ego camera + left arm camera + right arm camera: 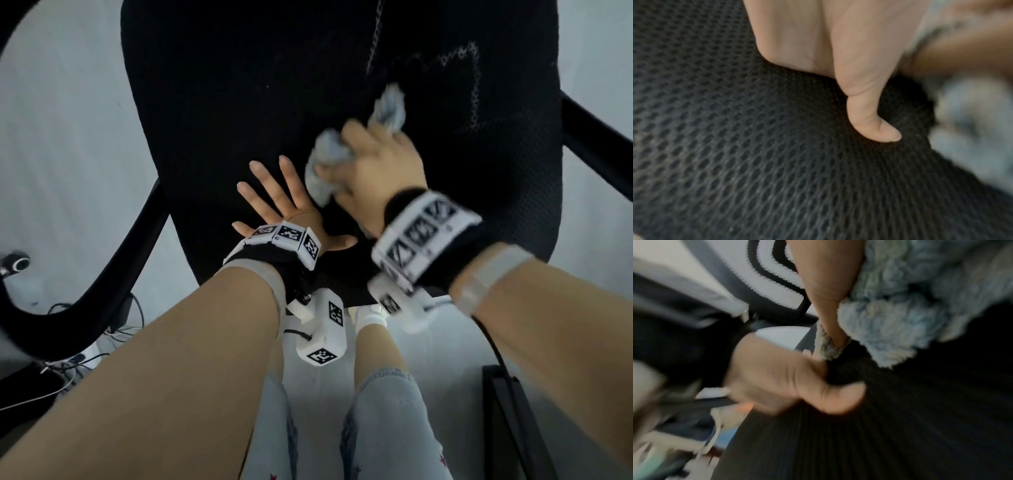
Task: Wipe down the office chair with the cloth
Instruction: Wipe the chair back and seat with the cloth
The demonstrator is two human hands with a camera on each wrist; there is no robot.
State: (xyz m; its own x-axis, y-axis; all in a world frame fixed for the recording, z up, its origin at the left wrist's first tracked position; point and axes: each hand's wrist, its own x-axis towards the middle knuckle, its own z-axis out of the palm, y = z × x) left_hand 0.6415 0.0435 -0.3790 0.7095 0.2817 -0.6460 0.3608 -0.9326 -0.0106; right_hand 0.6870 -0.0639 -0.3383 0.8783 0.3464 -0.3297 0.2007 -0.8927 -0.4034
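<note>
- Left hand (284,205), near edge of seat (239,102): fingers spread flat, pressing mesh so the chair doesn't swivel.
- Right hand (373,164), at 1 o'clock: fist bunched round cloth (325,161), scrubbing seat middle.

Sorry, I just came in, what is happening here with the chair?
A person is wiping the black mesh seat of an office chair. The right hand grips a bunched grey-blue cloth and presses it on the seat; the blur suggests it is mid-stroke. The left hand lies flat on the seat beside it, fingers spread, probably steadying the chair. How much has been wiped cannot be told.
</note>
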